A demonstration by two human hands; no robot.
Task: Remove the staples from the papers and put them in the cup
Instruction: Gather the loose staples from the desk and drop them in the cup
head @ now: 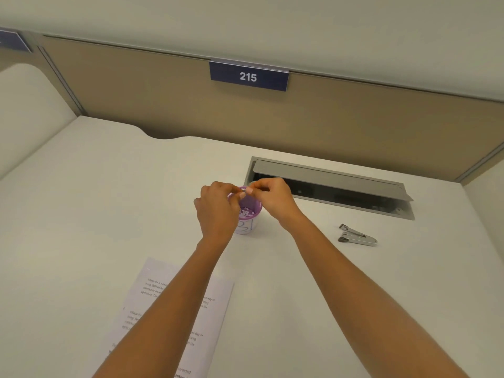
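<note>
Papers (152, 296) at 6 o'clock; L hand (218, 208) & R hand (272, 197), tips pinched together, directly over cup (249, 223); staple too small to tell.

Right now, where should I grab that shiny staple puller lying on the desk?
Take the staple remover by its shiny middle, from above. It lies flat on the desk, dark claws pointing left, joined end right, so pinching its two arms there probably keeps your fingers off the claws.
</note>
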